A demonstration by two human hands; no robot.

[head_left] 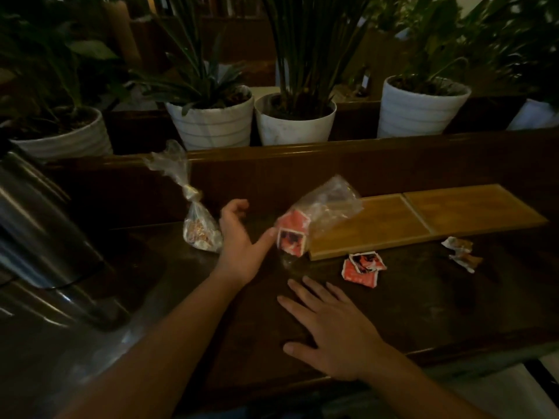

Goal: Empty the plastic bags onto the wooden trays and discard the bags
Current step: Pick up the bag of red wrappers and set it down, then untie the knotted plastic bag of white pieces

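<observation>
Left hand open beside packet bag — right hand flat, open

i count two plastic bags: one knotted bag and one open bag. two wooden trays, the near tray and the far tray. loose red packets on the worktop: a small pile, two as far as i can tell. one crumpled pale wrapper cluster, number unclear. five white plant pots in view. two hands.
</observation>
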